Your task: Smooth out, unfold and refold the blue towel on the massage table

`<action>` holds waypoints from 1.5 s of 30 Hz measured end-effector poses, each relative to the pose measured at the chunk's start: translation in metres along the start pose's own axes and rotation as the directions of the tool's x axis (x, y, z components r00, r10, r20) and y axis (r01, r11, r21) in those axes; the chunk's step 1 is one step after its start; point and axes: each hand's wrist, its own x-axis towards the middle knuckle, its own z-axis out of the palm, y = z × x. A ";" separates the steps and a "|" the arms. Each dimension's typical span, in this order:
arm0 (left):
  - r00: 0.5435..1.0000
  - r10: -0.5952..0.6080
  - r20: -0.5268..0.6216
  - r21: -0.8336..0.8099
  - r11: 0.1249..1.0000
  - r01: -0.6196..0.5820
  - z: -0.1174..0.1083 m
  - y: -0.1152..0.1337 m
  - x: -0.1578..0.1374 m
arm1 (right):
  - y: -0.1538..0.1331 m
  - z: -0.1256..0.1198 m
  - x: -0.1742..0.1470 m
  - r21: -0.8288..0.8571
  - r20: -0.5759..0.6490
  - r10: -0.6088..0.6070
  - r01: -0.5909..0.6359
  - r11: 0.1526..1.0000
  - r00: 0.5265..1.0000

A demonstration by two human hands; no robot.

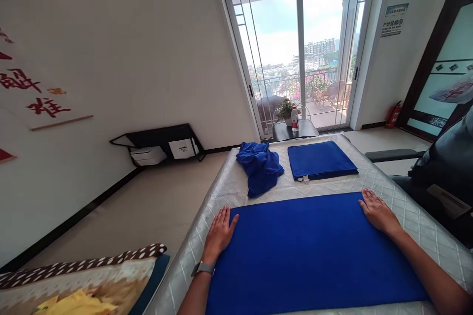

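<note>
A blue cloth (303, 251) lies spread flat in front of me on a quilted, silvery-white mattress (192, 256). My left hand (220, 234) rests on its far left corner, fingers straight, a watch on the wrist. Over at the far right corner, my right hand (379, 210) lies flat with its fingers extended. Neither hand grips anything. Beyond the spread cloth sit a crumpled blue cloth (261, 167) on the left and a neatly folded blue cloth (320, 158) on the right, which has a small white tag at its near edge.
A bottle (294, 120) and a potted plant (287, 110) stand on a dark chair (306, 129) past the mattress. Patterned bedding (111, 280) lies at lower left. A black shelf (162, 135) holds white boxes. At right is a black leather seat (443, 167).
</note>
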 end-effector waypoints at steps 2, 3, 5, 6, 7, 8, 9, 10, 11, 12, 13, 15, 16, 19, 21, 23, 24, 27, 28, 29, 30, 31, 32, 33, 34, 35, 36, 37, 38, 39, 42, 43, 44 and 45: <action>0.999 0.048 0.003 0.026 0.998 -0.048 0.000 -0.001 -0.002 | -0.001 -0.002 0.000 -0.006 0.007 0.006 -0.006 1.000 1.000; 0.998 0.063 0.002 0.038 0.997 -0.063 -0.001 -0.001 -0.002 | -0.001 -0.003 0.000 -0.009 0.009 0.010 -0.010 1.000 1.000; 0.998 0.059 0.005 0.054 0.997 -0.059 -0.004 0.000 -0.002 | -0.003 -0.007 0.000 -0.016 0.015 0.016 -0.016 1.000 1.000; 0.999 0.044 0.013 0.057 0.997 -0.044 -0.007 0.002 -0.002 | -0.004 -0.010 -0.001 -0.019 0.018 0.016 -0.016 1.000 1.000; 0.999 0.028 0.026 0.055 0.998 -0.029 -0.010 0.003 -0.002 | -0.006 -0.014 -0.001 -0.021 0.020 0.018 -0.017 1.000 1.000; 0.999 0.015 0.040 0.051 0.999 -0.017 -0.014 0.005 -0.001 | -0.007 -0.018 -0.002 -0.022 0.021 0.022 -0.022 1.000 1.000; 0.999 0.000 0.047 0.047 0.999 -0.002 -0.019 0.007 0.001 | -0.010 -0.023 -0.003 -0.024 0.017 0.031 -0.031 0.999 0.999; 0.999 -0.013 0.048 0.045 0.999 0.011 -0.023 0.011 0.002 | -0.014 -0.028 -0.004 -0.026 0.008 0.039 -0.039 0.999 0.999; 0.999 -0.023 0.043 0.045 0.999 0.021 -0.027 0.017 0.003 | -0.020 -0.034 -0.006 -0.030 -0.010 0.040 -0.040 0.999 0.999; 0.999 -0.031 0.029 0.046 0.999 0.030 -0.031 0.025 0.004 | -0.029 -0.039 -0.008 -0.033 -0.033 0.031 -0.032 0.999 0.999; 0.999 -0.037 0.008 0.042 0.998 0.037 -0.035 0.037 0.005 | -0.042 -0.046 -0.011 -0.033 -0.057 0.008 -0.010 0.999 0.998; 1.000 -0.008 -0.029 0.008 1.000 0.008 -0.042 0.071 0.006 | -0.076 -0.058 -0.018 -0.008 -0.097 -0.066 0.066 0.998 0.993; 0.999 0.031 -0.043 -0.022 0.999 -0.032 -0.045 0.092 0.006 | -0.098 -0.063 -0.023 0.023 -0.103 -0.115 0.118 0.993 0.988; 0.976 0.218 -0.015 -0.127 0.968 -0.218 -0.052 0.165 0.002 | -0.168 -0.073 -0.036 0.120 -0.084 -0.265 0.274 0.954 0.961; 0.955 0.295 -0.036 -0.174 0.939 -0.297 -0.053 0.209 -0.002 | -0.209 -0.072 -0.044 0.163 -0.057 -0.340 0.345 0.924 0.939; 0.941 0.336 -0.047 -0.198 0.920 -0.339 -0.050 0.241 -0.007 | -0.236 -0.066 -0.051 0.158 -0.023 -0.396 0.394 0.905 0.918; 0.939 0.341 -0.047 -0.204 0.917 -0.343 -0.047 0.251 -0.009 | -0.244 -0.061 -0.053 0.144 -0.010 -0.413 0.410 0.900 0.911; 0.945 0.327 -0.035 -0.205 0.923 -0.327 -0.037 0.263 -0.013 | -0.252 -0.048 -0.056 0.102 -0.006 -0.436 0.435 0.895 0.900; 0.946 0.323 -0.034 -0.202 0.924 -0.323 -0.034 0.262 -0.014 | -0.251 -0.045 -0.057 0.095 -0.013 -0.437 0.436 0.895 0.899; 0.945 0.325 -0.033 -0.200 0.924 -0.325 -0.033 0.261 -0.014 | -0.250 -0.043 -0.056 0.094 -0.022 -0.437 0.437 0.895 0.899; 0.944 0.327 -0.037 -0.198 0.924 -0.327 -0.031 0.260 -0.013 | -0.248 -0.042 -0.056 0.097 -0.029 -0.438 0.439 0.893 0.898; 0.943 0.330 -0.041 -0.198 0.923 -0.331 -0.031 0.258 -0.013 | -0.247 -0.041 -0.055 0.105 -0.033 -0.443 0.444 0.890 0.896; 0.942 0.333 -0.047 -0.201 0.920 -0.336 -0.031 0.257 -0.012 | -0.247 -0.041 -0.055 0.116 -0.034 -0.448 0.449 0.886 0.893; 0.940 0.337 -0.052 -0.209 0.917 -0.340 -0.031 0.257 -0.012 | -0.247 -0.042 -0.054 0.128 -0.032 -0.451 0.451 0.883 0.892; 0.938 0.341 -0.056 -0.220 0.912 -0.345 -0.032 0.257 -0.011 | -0.247 -0.042 -0.053 0.140 -0.029 -0.452 0.451 0.881 0.892; 0.937 0.345 -0.059 -0.233 0.908 -0.349 -0.032 0.256 -0.011 | -0.247 -0.043 -0.053 0.150 -0.026 -0.451 0.450 0.880 0.892; 0.936 0.348 -0.062 -0.246 0.903 -0.352 -0.033 0.257 -0.011 | -0.247 -0.043 -0.053 0.157 -0.025 -0.447 0.446 0.881 0.894; 0.935 0.349 -0.064 -0.258 0.899 -0.353 -0.033 0.257 -0.011 | -0.247 -0.044 -0.053 0.162 -0.026 -0.444 0.442 0.882 0.896; 0.935 0.347 -0.064 -0.268 0.897 -0.352 -0.034 0.257 -0.011 | -0.247 -0.044 -0.053 0.166 -0.028 -0.441 0.439 0.883 0.897; 0.936 0.347 -0.063 -0.274 0.896 -0.350 -0.034 0.257 -0.012 | -0.247 -0.045 -0.054 0.168 -0.029 -0.442 0.441 0.882 0.896; 0.940 0.341 -0.036 -0.276 0.900 -0.337 -0.036 0.258 -0.012 | -0.247 -0.047 -0.055 0.177 -0.018 -0.439 0.435 0.883 0.898; 0.941 0.339 -0.024 -0.272 0.903 -0.332 -0.037 0.258 -0.012 | -0.247 -0.048 -0.055 0.183 -0.011 -0.438 0.433 0.883 0.899; 0.941 0.337 -0.012 -0.268 0.906 -0.328 -0.038 0.259 -0.013 | -0.247 -0.049 -0.055 0.191 -0.004 -0.438 0.430 0.882 0.899; 0.942 0.337 -0.003 -0.265 0.908 -0.325 -0.040 0.259 -0.013 | -0.247 -0.050 -0.055 0.202 0.003 -0.438 0.428 0.881 0.899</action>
